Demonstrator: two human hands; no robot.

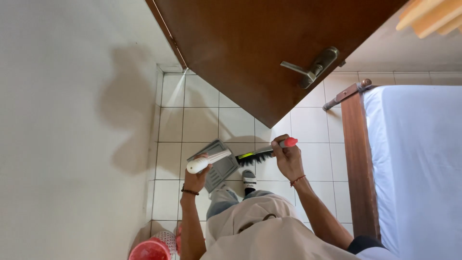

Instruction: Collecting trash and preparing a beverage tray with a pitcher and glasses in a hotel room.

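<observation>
we look straight down at a white tiled floor point(202, 123) in a narrow space between a pale wall point(72, 120) on the left and a bed on the right. our left hand point(196, 179) has its grip clenched around the white handle of a grey dustpan point(219, 166), which lies low over the tiles with its pan reaching away from us toward the far side. our right hand point(287, 159) has its grip wrapped around the red-tipped handle of a hand brush point(262, 154); the brush's dark bristles and yellow-green band point left, just beside the right edge of the dustpan, and we cannot tell whether the two touch. a dark band sits on the left wrist and a thin red cord on the right wrist. below the brush, one foot in a white slipper point(249, 179) rests on the tiles, with grey trousers and a beige top nearer to us. a brown wooden door point(250, 43) stands open over the far part of the floor, its metal lever handle point(310, 67) pointing left. the bed's white mattress point(418, 159) lies inside a dark wooden bed frame point(358, 168). a red bin point(153, 248) sits at the near left, against the wall.
</observation>
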